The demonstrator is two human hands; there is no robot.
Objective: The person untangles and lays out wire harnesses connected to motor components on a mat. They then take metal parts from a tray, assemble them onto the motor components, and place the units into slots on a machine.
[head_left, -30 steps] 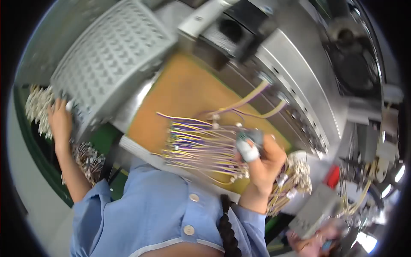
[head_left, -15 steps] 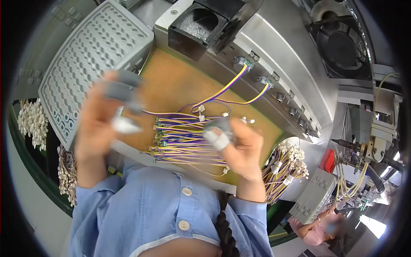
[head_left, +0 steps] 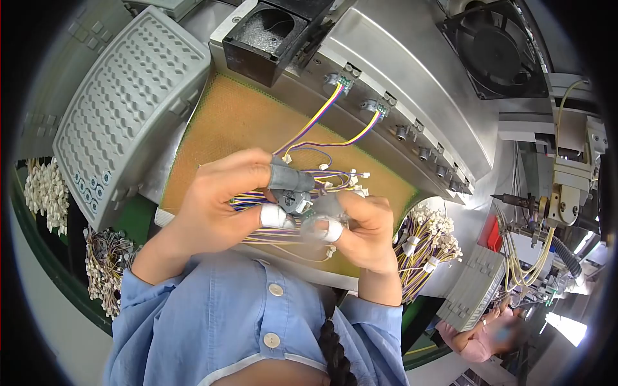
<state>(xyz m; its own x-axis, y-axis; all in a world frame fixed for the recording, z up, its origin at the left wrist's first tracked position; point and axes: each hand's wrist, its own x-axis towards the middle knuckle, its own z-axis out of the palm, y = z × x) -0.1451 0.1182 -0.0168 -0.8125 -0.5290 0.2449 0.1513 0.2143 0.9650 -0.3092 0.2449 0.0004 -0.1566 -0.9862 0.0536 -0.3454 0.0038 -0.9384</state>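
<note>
In front of my chest, my left hand (head_left: 222, 196) pinches a small grey motor-like part (head_left: 296, 202) with a pale socket on its side. My right hand (head_left: 364, 228) is close against it, thumb and fingers pressed together; blur hides what they grip. Grey covers wrap the index fingers and white tape the thumbs. Beneath both hands lies a bundle of yellow, purple and white wires (head_left: 257, 237) with small white connectors, partly hidden. Two similar wire leads (head_left: 322, 112) run up to green circuit boards (head_left: 381, 112) seated on round parts in the metal fixture.
A grey dimpled tray (head_left: 138, 77) with several round parts in its lower corner stands left. The brown mat (head_left: 225, 116) lies below the metal fixture (head_left: 412, 96). Wire bundles (head_left: 425, 248) hang right. Farther right are a soldering-iron-like tool (head_left: 515, 201) and another person (head_left: 479, 338).
My left hand has come from beside the tray to the middle, with the grey part in its fingers, and meets my right hand. The camera view has shifted slightly.
</note>
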